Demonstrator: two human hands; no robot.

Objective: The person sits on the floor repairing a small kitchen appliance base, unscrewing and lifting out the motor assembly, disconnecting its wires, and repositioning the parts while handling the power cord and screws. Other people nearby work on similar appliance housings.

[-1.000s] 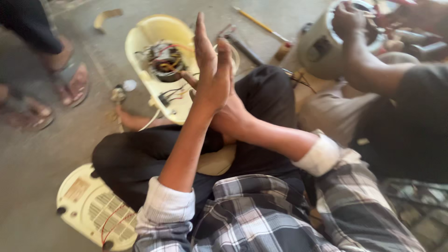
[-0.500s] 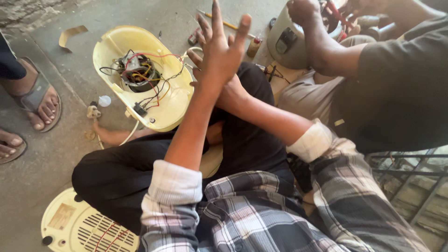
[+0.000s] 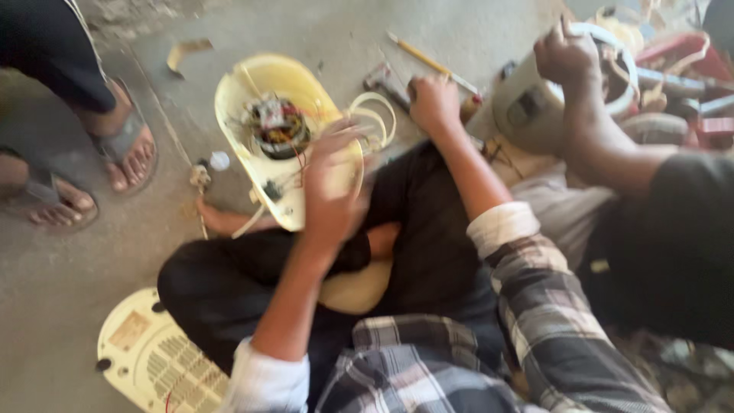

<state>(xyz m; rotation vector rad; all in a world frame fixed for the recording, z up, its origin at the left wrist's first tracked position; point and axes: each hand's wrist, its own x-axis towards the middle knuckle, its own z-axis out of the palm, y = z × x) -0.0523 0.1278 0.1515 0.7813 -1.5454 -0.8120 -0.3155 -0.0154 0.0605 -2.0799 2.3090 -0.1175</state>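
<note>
1. Bare concrete floor point(image 3: 69, 291), dusty and scuffed, spread beneath a cross-legged repair session; sandalled feet point(image 3: 130, 157) of a bystander planted well off to the left of the work.
2. Seated just to the right, a co-worker in a dark top, one hand point(image 3: 566, 53) clamped on a cream motor housing point(image 3: 535, 107) amid a clutter of parts.
3. Propped on the knee in dark trousers, a pale yellow appliance shell point(image 3: 267, 92), opened up, long axis running from the lap away toward the upper left, open side facing up.
4. Exposed inside that shell, above and left of the grip: a copper-wound motor point(image 3: 277, 126) with loose red and black wires point(image 3: 294, 164). Judged well into teardown, cover already off; wiring and motor not yet lifted out.
5. Lying on the floor below and left of the grip, a detached vented cover point(image 3: 153, 359), cream, flat side down.
6. Pressed over the near right edge of the shell, the left hand point(image 3: 332, 187), motion-blurred; fingers look curled onto the rim, but how firmly closed cannot be told.
7. Reaching past the knee to the right of the shell, the right hand point(image 3: 434, 103), closed into a loose fist near a dark tool point(image 3: 386, 80); contents of the fist cannot be told.
8. Beyond that fist, a yellow-handled screwdriver point(image 3: 428, 61) lying on the concrete.
</note>
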